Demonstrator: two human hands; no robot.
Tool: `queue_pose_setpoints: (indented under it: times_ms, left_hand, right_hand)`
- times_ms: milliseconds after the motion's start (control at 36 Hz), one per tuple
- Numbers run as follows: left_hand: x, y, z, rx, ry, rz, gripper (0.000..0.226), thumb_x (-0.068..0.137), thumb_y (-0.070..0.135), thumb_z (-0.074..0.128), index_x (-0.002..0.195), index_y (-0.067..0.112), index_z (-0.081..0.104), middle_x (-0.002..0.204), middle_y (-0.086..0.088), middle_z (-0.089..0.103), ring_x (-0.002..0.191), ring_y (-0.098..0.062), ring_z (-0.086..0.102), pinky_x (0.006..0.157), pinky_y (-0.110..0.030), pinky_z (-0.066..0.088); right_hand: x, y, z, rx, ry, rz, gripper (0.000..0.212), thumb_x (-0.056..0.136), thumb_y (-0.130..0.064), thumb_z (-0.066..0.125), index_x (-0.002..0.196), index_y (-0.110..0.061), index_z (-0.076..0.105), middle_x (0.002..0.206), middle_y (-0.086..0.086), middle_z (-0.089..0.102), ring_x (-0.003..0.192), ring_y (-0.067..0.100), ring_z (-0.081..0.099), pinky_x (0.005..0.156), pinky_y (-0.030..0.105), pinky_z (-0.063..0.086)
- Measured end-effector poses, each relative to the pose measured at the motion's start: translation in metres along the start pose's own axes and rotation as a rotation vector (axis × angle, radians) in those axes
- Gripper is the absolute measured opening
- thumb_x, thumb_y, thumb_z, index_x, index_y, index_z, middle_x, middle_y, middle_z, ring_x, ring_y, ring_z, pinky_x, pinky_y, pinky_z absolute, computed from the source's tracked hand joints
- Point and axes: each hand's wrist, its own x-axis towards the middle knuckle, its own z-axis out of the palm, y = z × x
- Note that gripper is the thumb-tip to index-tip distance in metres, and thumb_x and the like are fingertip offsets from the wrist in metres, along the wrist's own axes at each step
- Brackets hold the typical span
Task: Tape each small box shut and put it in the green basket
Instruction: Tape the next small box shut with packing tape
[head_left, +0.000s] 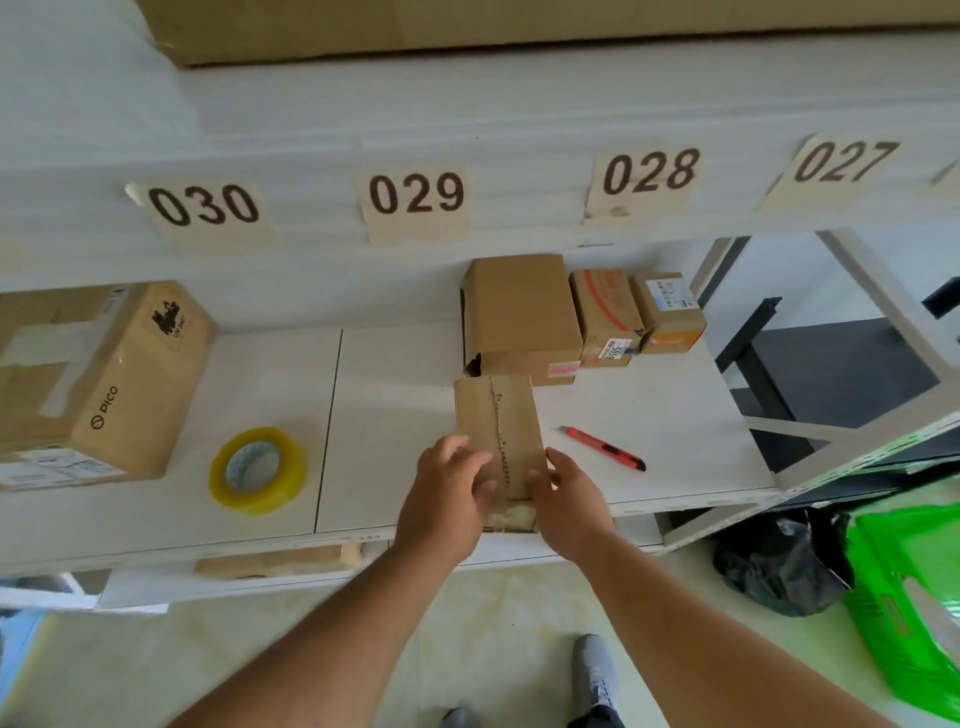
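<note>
Left hand (449, 491) and right hand (563, 493) grip the small box (496, 415) between them.

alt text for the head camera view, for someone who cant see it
A person's left hand and right hand grip the near end of a small cardboard box on a white shelf. A yellow tape roll lies to its left, a red utility knife to its right, and a green basket sits on the floor at right.

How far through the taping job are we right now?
Early. Nothing visibly boxed in the green plastic basket. Left hand and right hand hold the narrow brown cardboard box, tape along its seam. Three cardboard boxes wait behind; yellowish tape roll lies idle.
</note>
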Motion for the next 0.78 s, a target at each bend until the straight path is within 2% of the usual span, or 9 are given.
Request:
queue_pose_setpoints:
  times_ms: [83,139,222,333,444,556,639,722,778]
  left_hand:
    - [0.002,0.005,0.002,-0.013,-0.073,-0.037,0.048,0.102,0.033,0.054,0.148,0.026,0.045,0.167,0.001,0.010,0.151,-0.020,0.018,0.115,-0.036,0.035]
    - [0.001,0.007,0.005,-0.057,-0.135,-0.066,0.047,0.104,0.036,0.046,0.151,0.028,0.040,0.169,0.003,-0.003,0.151,-0.023,0.021,0.115,-0.037,0.037]
    - [0.001,0.004,0.007,-0.067,-0.178,-0.082,0.047,0.106,0.039,0.040,0.152,0.030,0.036,0.168,0.005,-0.010,0.148,-0.025,0.032,0.109,-0.038,0.044]
    - [0.005,0.002,0.006,-0.063,-0.210,-0.086,0.045,0.106,0.039,0.038,0.150,0.029,0.038,0.168,0.005,-0.013,0.144,-0.025,0.039,0.103,-0.040,0.049]
    - [0.008,0.006,0.003,-0.035,-0.227,-0.094,0.042,0.107,0.035,0.039,0.149,0.028,0.039,0.168,0.003,-0.012,0.144,-0.028,0.038,0.103,-0.042,0.049]
    - [0.006,0.001,0.000,-0.070,-0.169,-0.095,0.047,0.103,0.039,0.049,0.149,0.030,0.042,0.169,0.005,0.000,0.143,-0.022,0.041,0.106,-0.040,0.048]
    - [0.004,-0.005,0.000,-0.127,-0.104,-0.083,0.045,0.102,0.039,0.053,0.144,0.025,0.050,0.167,0.001,0.015,0.142,-0.020,0.042,0.111,-0.038,0.044]
    - [0.005,-0.009,0.003,-0.168,-0.071,-0.050,0.041,0.100,0.036,0.056,0.139,0.023,0.056,0.164,0.001,0.025,0.141,-0.020,0.043,0.110,-0.040,0.045]
    - [0.004,-0.009,0.003,-0.167,-0.097,-0.047,0.041,0.100,0.034,0.056,0.140,0.023,0.056,0.165,0.000,0.023,0.142,-0.021,0.043,0.111,-0.040,0.044]
  right_hand:
    - [-0.006,-0.004,0.000,-0.155,0.007,-0.086,0.056,0.108,-0.031,0.036,0.161,-0.036,0.020,0.145,-0.003,0.055,0.117,0.022,0.061,0.093,0.036,0.052]
    - [-0.009,-0.005,0.000,-0.271,-0.013,-0.158,0.057,0.109,-0.027,0.034,0.162,-0.037,0.015,0.162,-0.007,0.035,0.134,0.021,0.051,0.102,0.037,0.048]
    - [-0.011,-0.009,0.000,-0.347,-0.049,-0.175,0.057,0.111,-0.028,0.031,0.163,-0.039,0.010,0.170,-0.013,0.014,0.146,0.017,0.040,0.108,0.036,0.044]
    - [-0.006,-0.009,0.000,-0.407,-0.083,-0.170,0.057,0.111,-0.033,0.025,0.163,-0.040,0.003,0.171,-0.015,0.007,0.145,0.017,0.041,0.106,0.037,0.047]
    - [-0.007,-0.012,-0.002,-0.498,-0.075,-0.189,0.058,0.111,-0.032,0.025,0.163,-0.038,0.000,0.171,-0.014,0.003,0.144,0.021,0.043,0.105,0.039,0.048]
    - [-0.011,-0.022,-0.010,-0.608,-0.084,-0.267,0.058,0.109,-0.023,0.036,0.162,-0.032,0.015,0.171,-0.010,-0.007,0.153,0.023,0.021,0.117,0.038,0.037]
    - [-0.013,-0.027,-0.013,-0.652,-0.072,-0.349,0.052,0.106,-0.019,0.043,0.155,-0.032,0.033,0.172,-0.008,-0.002,0.156,0.021,0.013,0.120,0.036,0.031]
    - [-0.014,-0.030,-0.014,-0.664,-0.079,-0.375,0.050,0.107,-0.020,0.041,0.157,-0.027,0.034,0.172,-0.005,0.004,0.158,0.018,0.008,0.124,0.031,0.019]
    - [-0.015,-0.032,-0.015,-0.673,-0.103,-0.389,0.050,0.109,-0.020,0.037,0.159,-0.023,0.032,0.172,-0.003,0.005,0.158,0.016,0.003,0.125,0.028,0.012]
